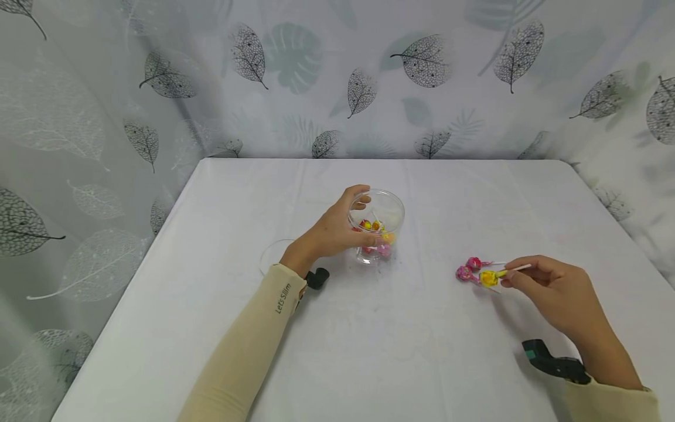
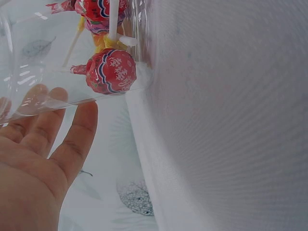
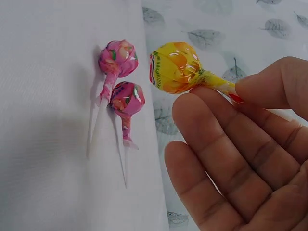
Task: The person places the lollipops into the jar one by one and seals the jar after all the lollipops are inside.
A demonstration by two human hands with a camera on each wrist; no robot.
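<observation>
My left hand grips a clear round jar near the middle of the table, thumb on the near side and fingers on the far side. Inside it lie several wrapped lollipops, among them a red one close to the jar's base. To the right, my right hand pinches a yellow lollipop by its stick, just below the wrapped head, between thumb and fingers. Two pink lollipops, one beside the other, lie on the table near that hand, sticks roughly side by side.
A clear round disc, like a lid, lies partly hidden behind my left wrist. White cloth covers the table. Leaf-patterned curtains hang along its back and sides. Black cameras sit on the left wrist and right wrist.
</observation>
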